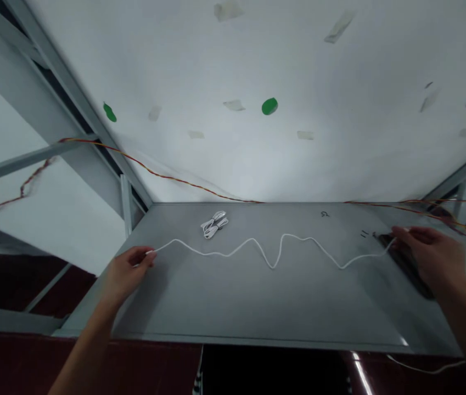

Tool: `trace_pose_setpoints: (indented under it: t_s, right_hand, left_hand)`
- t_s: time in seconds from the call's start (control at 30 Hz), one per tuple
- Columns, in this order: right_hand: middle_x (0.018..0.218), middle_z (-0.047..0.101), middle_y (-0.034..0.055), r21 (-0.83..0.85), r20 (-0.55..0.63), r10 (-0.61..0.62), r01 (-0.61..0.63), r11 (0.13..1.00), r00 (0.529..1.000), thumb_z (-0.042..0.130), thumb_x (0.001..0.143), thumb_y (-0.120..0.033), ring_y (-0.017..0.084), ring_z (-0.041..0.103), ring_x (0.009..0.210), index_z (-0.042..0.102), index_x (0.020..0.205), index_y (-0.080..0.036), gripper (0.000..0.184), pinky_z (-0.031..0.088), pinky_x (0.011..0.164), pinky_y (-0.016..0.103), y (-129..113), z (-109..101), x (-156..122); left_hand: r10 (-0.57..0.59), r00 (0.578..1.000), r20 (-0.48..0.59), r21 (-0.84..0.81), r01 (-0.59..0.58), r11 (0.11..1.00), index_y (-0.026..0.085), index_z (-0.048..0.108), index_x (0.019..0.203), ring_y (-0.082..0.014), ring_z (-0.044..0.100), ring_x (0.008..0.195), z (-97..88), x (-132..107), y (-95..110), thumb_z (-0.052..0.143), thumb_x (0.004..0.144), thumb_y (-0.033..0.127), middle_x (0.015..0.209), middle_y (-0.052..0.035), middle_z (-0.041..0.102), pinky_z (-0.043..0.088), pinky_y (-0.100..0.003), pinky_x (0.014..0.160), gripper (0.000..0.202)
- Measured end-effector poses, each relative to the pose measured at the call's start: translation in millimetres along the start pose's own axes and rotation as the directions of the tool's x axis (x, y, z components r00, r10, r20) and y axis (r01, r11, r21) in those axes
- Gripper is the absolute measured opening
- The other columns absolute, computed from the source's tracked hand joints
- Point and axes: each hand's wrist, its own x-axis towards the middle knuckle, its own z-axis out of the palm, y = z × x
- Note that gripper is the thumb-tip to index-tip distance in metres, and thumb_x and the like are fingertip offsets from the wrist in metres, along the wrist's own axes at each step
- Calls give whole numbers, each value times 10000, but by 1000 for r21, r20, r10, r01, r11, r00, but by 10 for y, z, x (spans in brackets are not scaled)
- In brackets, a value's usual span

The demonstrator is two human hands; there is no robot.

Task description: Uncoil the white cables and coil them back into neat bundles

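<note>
Item one: white cable (273, 266), a single length, loosely zigzagged between my two sets of fingers, its middle seemingly lying on the surface. Left end: pinched between thumb and fingertips of my left hand (128, 271), a short white tip showing. Right end: gripped by the fingers of my right hand (438, 258), its tip mostly hidden. Handling, by my judgement: light, thin, limp, inclined to keep its kinks, perhaps a little slippery; best held at the firmer end pieces, since a sharp pull on the cord might strain the joins. Item two: dark flat object (416, 271), directly beneath my right fingers, contact uncertain. Item three: coiled white bundle (214, 225), beyond and rightward of my left fingers, one length or two unclear. Item four: grey worktop (257, 312), extending below both hands. Item five: red-and-yellow twisted wire (175, 179), strung beyond my left fingers along the frame and panel. Item six: white panel (233, 71), beyond all fingers, bearing green patches (269, 106) and tape scraps (234, 105).
</note>
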Motion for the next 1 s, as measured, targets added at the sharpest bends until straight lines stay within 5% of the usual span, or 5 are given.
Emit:
trace_pose_setpoints:
  t_s: [0.23, 0.43, 0.57, 0.73, 1.0]
  right_hand:
    - [874, 767, 209, -217, 169, 10, 27, 976, 985, 795, 771, -630, 269, 726, 693, 714, 867, -316, 338, 524, 621, 454, 54, -23, 138]
    - [964, 778, 175, -533, 388, -289, 469, 704, 875, 694, 849, -461, 352, 743, 874, 727, 1023, -186, 328, 543, 808, 493, -72, 603, 123]
    - [1264, 726, 208, -342, 562, -467, 706, 620, 683, 650, 898, -479, 361, 711, 1096, 719, 1234, -162, 467, 549, 931, 499, -397, 1161, -182]
    - [1017, 775, 81, 145, 814, -501, 733, 665, 293, 641, 948, -520, 233, 718, 845, 773, 1081, -247, 331, 574, 791, 370, -616, 1631, -509]
    - [836, 711, 45, 240, 734, -617, 742, 627, 284, 444, 1094, -476, 184, 659, 760, 761, 911, -234, 438, 515, 735, 306, -526, 1709, -764]
  left_hand:
    - [50, 977, 209, 467, -145, 872, 211, 679, 905, -338, 712, 919, -91, -111, 111, 508, 893, 314, 946, -110, 754, 513, -418, 808, 200]
    - [252, 940, 230, -428, -135, 894, 218, 576, 993, -225, 695, 842, 88, -119, 948, 619, 898, 565, 1000, -86, 748, 533, -322, 683, 362]
    - [395, 831, 393, -666, -39, 745, 201, 627, 1061, -182, 661, 776, 554, 49, 1444, 752, 817, 595, 913, -58, 707, 520, -285, 641, 480]
    - [220, 900, 377, -715, 131, 687, 219, 571, 968, -103, 488, 565, 1421, 236, 1669, 621, 893, 668, 695, 46, 494, 432, -226, 520, 457]
    - [438, 893, 104, -439, -354, 826, 250, 495, 850, -161, 584, 682, 2091, 21, 1513, 508, 990, 643, 771, -8, 602, 477, -294, 625, 417]
